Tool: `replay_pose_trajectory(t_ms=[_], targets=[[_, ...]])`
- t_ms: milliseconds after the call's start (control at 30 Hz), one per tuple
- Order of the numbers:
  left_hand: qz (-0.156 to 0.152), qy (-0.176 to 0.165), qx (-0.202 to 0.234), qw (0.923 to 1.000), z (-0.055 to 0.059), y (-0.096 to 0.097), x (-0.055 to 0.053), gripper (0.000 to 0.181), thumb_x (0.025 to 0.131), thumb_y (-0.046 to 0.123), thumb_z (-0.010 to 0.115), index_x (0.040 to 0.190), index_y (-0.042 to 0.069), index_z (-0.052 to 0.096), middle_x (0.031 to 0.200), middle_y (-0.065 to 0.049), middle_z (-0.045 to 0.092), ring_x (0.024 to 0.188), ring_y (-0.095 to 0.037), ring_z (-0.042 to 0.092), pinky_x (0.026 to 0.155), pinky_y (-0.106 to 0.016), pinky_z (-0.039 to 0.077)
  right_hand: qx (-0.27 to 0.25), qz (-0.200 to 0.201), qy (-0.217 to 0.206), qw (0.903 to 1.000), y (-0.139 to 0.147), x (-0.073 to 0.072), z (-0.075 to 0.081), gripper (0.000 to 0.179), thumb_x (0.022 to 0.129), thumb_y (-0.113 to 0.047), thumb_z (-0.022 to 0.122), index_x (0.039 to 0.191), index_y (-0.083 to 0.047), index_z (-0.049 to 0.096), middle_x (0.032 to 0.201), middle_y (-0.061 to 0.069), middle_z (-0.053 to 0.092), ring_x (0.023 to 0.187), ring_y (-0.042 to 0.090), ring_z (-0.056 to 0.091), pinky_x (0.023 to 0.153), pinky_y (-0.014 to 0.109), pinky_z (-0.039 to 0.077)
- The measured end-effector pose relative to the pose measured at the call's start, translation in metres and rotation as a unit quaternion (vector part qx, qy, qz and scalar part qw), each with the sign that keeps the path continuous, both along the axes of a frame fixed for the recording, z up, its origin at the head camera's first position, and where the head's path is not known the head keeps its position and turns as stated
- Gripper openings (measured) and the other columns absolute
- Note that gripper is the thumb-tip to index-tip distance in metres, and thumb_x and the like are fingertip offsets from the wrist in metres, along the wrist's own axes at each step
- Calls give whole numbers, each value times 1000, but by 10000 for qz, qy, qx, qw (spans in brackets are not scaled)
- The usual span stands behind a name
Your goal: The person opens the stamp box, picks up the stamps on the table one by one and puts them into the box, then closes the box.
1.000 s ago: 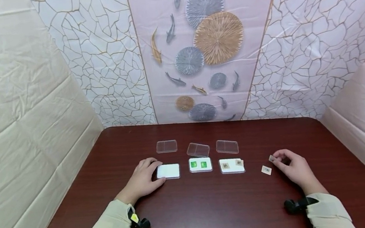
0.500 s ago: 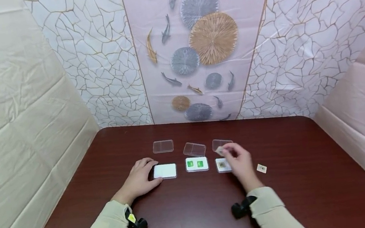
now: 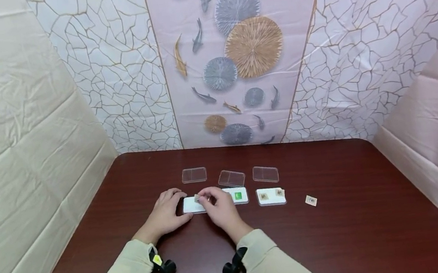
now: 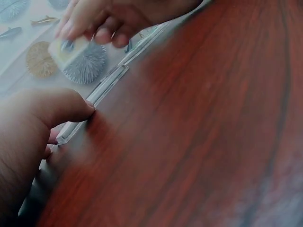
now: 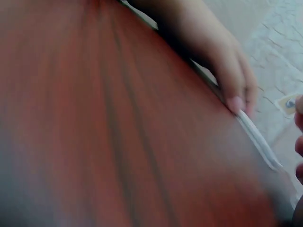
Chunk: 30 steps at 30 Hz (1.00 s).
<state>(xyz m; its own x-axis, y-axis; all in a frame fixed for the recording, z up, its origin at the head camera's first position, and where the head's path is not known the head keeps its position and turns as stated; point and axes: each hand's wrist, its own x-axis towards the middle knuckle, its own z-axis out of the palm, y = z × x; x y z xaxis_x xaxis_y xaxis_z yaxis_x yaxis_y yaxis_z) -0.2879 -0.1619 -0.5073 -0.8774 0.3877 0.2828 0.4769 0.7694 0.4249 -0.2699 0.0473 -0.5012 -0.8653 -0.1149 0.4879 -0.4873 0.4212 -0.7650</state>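
Note:
My left hand (image 3: 165,212) grips the left end of a flat white plastic case (image 3: 192,206), thumb at the near edge and fingers at the far side. Over that case my right hand (image 3: 221,212) pinches a small cream square with a printed picture (image 3: 196,198), like a stamp. In the left wrist view this square (image 4: 66,53) is held above the case's edge (image 4: 90,106). To the right, a second white case (image 3: 244,189) bears a green square (image 3: 238,195); my right hand hides its left part. A third case (image 3: 271,202) carries two cream squares (image 3: 264,196), one overhanging its corner.
Three clear plastic covers lie in a row behind the cases: a left one (image 3: 194,175), a slightly turned middle one (image 3: 232,178) and a right one (image 3: 265,174). Another cream square (image 3: 311,200) lies loose on the dark red wooden table (image 3: 358,219), right of the third case.
My right hand has carried the cream square from the table's right side leftward, past the third case, to above the left case. My left hand has kept its hold.

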Motion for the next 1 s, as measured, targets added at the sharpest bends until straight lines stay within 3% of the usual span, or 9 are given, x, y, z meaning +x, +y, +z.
replay_pose_trajectory(t_ms=[133, 267, 367, 500, 667, 800, 900, 1000], targets=[[-70, -45, 41, 10000, 0, 0, 0, 54, 83, 37, 76, 127, 9, 64, 134, -12, 53, 127, -35, 45, 107, -58, 34, 1142, -388, 115, 9926, -17, -4, -2, 5, 92, -19, 73, 94, -17, 77, 78, -9, 65, 81, 13, 54, 77, 30, 44], [-114, -9, 122, 9999, 0, 0, 0, 50, 82, 36, 76, 124, 10, 64, 133, -11, 53, 127, -36, 44, 107, -59, 33, 2238, -774, 327, 9710, -26, -9, -2, 8, 93, -25, 71, 98, -21, 76, 76, -12, 63, 84, 15, 54, 81, 35, 42], [-93, -8, 130, 9999, 2, 0, -1, 48, 83, 36, 75, 123, 12, 65, 133, -11, 53, 128, -36, 43, 107, -60, 32, 2809, -900, 410, 9546, -30, -13, 0, 10, 95, -28, 69, 103, -23, 73, 78, -12, 63, 88, 17, 55, 84, 37, 43], [-78, -102, 70, 9999, 9, 2, -2, 46, 85, 37, 73, 124, 14, 64, 137, -11, 52, 131, -37, 42, 109, -60, 31, 3212, -1026, 387, 9407, -33, -17, 3, 10, 96, -28, 67, 104, -24, 72, 82, -10, 63, 90, 19, 54, 87, 38, 43], [-95, -134, 10, 9999, 11, 1, -3, 46, 85, 36, 73, 124, 13, 65, 137, -12, 52, 131, -37, 43, 110, -60, 31, 3235, -1056, 462, 9392, -34, -18, 2, 10, 96, -27, 66, 103, -23, 71, 93, -8, 69, 91, 19, 55, 86, 37, 43], [-85, -96, 29, 9999, 8, 1, -5, 48, 84, 36, 74, 125, 12, 64, 136, -11, 53, 130, -36, 43, 110, -59, 31, 2787, -1045, 775, 9515, -30, -16, 3, 8, 96, -25, 65, 102, -22, 71, 94, -6, 69, 91, 19, 55, 88, 38, 44], [-64, -98, -11, 9999, 4, 0, -5, 51, 84, 37, 75, 126, 11, 64, 135, -10, 53, 130, -34, 43, 110, -57, 32, 2136, -996, 1372, 9621, -20, -13, 4, 7, 95, -21, 66, 99, -19, 71, 91, -5, 68, 88, 20, 56, 85, 39, 46], [19, -149, -89, 9998, 1, -2, -5, 53, 83, 37, 77, 127, 11, 63, 135, -10, 53, 130, -34, 43, 110, -56, 32, 1650, -802, 2214, 9578, -2, -9, 3, 7, 93, -17, 65, 97, -16, 71, 89, -3, 68, 85, 21, 57, 81, 39, 47]])
